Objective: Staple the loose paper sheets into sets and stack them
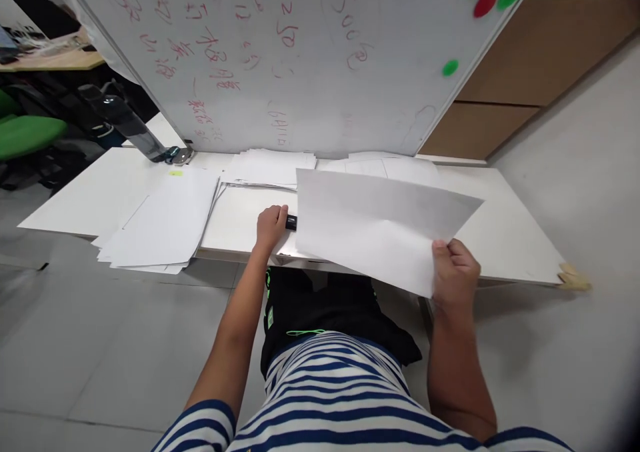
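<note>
My right hand (457, 271) pinches the lower right corner of a white sheet of paper (370, 229), which hangs tilted above the table and bends slightly. My left hand (271, 228) is closed by the sheet's left edge. From its fingers sticks the end of a small shiny black object (291, 223); the rest is hidden by the hand and perhaps the sheet, so its kind is unclear. Behind the sheet lie more white papers (390, 165). A paper stack (270, 167) rests against the foot of the whiteboard.
At left, a fanned pile of papers (160, 222) overhangs the front edge of the white table (520, 239). A dark bottle (133, 129) stands at the back left. The whiteboard (310, 105) rises behind, with red writing and magnets. A wall (590, 172) bounds the right side.
</note>
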### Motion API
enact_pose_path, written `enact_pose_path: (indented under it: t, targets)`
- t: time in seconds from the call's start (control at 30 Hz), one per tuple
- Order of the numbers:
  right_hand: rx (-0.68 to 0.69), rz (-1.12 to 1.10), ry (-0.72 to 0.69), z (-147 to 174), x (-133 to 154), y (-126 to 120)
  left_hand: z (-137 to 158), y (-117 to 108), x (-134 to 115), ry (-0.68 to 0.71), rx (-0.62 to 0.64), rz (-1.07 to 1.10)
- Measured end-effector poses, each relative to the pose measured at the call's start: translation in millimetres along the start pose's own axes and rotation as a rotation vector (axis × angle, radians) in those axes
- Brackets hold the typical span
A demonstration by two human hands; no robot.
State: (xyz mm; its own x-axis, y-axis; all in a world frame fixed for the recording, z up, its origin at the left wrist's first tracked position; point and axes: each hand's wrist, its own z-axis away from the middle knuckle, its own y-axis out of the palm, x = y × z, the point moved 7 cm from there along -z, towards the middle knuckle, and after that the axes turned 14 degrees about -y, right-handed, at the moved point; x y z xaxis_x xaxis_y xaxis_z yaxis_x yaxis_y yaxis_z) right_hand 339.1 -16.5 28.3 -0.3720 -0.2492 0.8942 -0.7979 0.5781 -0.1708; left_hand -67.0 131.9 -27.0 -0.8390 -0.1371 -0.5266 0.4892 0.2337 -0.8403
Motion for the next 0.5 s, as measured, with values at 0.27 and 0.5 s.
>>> enact_pose_path:
  t: [0.27, 0.5]
  targets:
    - [-0.168, -0.421, 0.239, 39.7, -16.8, 69.3, 67.6, -26.4, 0.6, -0.24, -0.212, 0.459]
    - [0.177, -0.622, 0.373, 117.3, 5.6, 159.0, 170.7, -8.2, -34.0, -0.322, 0.348, 1.122]
